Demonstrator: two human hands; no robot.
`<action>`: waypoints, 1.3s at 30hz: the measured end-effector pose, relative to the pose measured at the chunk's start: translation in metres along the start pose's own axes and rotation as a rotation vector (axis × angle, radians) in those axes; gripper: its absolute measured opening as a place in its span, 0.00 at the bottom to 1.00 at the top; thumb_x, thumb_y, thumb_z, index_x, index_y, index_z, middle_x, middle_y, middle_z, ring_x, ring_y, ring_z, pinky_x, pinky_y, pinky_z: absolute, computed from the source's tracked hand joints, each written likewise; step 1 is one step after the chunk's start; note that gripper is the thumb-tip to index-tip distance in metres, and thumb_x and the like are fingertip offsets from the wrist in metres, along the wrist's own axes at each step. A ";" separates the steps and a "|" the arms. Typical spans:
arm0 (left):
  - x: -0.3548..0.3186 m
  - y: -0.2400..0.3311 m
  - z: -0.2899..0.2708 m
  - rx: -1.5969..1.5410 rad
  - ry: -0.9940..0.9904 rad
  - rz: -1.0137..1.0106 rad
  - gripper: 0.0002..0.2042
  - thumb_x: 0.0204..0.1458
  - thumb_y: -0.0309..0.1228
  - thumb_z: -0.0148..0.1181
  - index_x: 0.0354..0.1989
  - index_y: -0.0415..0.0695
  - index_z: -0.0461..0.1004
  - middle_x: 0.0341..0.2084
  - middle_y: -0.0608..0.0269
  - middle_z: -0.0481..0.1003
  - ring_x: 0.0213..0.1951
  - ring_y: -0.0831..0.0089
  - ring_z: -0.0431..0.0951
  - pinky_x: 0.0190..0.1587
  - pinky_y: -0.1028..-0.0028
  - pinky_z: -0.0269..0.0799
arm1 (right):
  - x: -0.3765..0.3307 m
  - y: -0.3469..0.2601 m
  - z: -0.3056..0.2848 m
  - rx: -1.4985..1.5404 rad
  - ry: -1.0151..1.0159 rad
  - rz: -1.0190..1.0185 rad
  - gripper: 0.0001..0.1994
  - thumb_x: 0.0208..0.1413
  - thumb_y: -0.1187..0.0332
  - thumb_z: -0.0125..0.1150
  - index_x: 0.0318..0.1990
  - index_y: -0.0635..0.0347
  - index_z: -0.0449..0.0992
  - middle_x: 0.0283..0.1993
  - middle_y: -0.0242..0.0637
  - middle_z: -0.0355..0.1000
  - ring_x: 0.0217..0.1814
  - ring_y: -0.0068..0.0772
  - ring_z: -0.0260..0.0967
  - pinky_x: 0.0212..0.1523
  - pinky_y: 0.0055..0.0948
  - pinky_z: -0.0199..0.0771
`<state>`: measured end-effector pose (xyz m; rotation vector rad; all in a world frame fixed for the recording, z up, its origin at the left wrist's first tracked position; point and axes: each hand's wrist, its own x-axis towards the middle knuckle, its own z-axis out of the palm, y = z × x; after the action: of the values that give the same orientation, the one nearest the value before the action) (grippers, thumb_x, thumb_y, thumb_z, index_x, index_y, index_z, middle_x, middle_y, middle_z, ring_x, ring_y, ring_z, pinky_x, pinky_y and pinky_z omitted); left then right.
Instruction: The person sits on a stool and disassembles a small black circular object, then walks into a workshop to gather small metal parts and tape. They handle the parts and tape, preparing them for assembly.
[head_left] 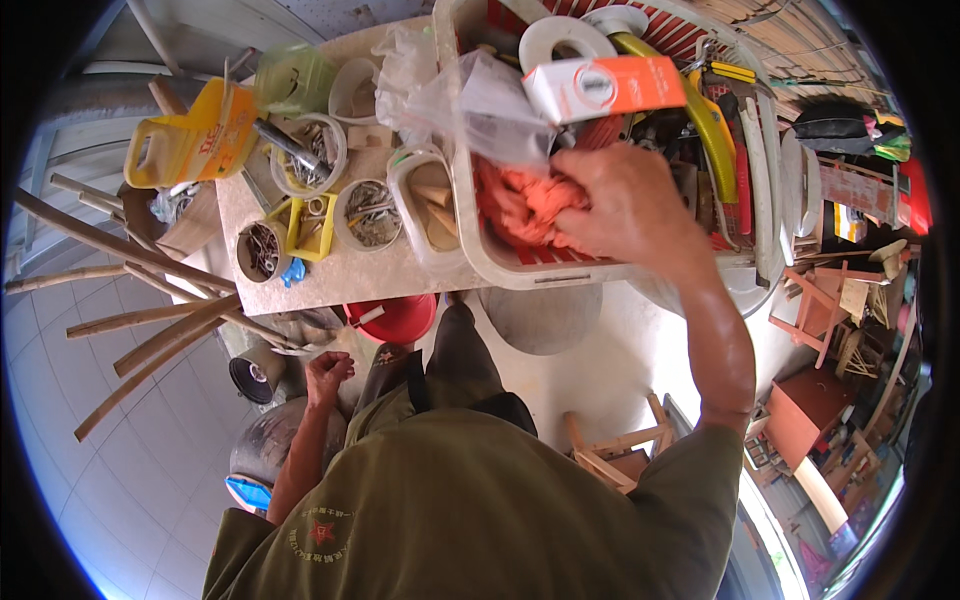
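Observation:
My right hand (622,205) reaches into a white-rimmed plastic basket (540,275) with red mesh sides. Its fingers are closed on a crumpled orange-red cloth (525,205) at the basket's near left corner. Right above the hand lies an orange and white box (605,87), and a clear plastic bag (500,105) hangs over the basket's left rim. My left hand (330,377) hangs low beside my leg, off the table. Its fingers are curled in, and nothing shows in them.
Several tubs of small metal parts stand on the table (330,285), by a cut yellow jug (205,135). Wooden sticks (150,315) jut out at the left. A red basin (400,320) sits below the table edge, a wooden stool (620,445) at lower right.

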<state>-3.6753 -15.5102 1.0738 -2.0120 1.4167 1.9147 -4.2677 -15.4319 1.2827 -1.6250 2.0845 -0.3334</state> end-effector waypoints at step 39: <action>0.012 -0.033 -0.021 -0.084 0.016 -0.025 0.09 0.57 0.25 0.67 0.42 0.32 0.81 0.32 0.56 0.84 0.29 0.72 0.84 0.35 0.74 0.83 | -0.040 -0.005 -0.038 0.002 -0.057 0.065 0.24 0.43 0.77 0.70 0.53 0.61 0.82 0.44 0.44 0.79 0.47 0.47 0.77 0.49 0.40 0.77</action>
<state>-3.6410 -15.5100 1.0516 -2.0752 1.3300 1.9848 -4.2750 -15.3984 1.3262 -1.5440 2.0879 -0.2642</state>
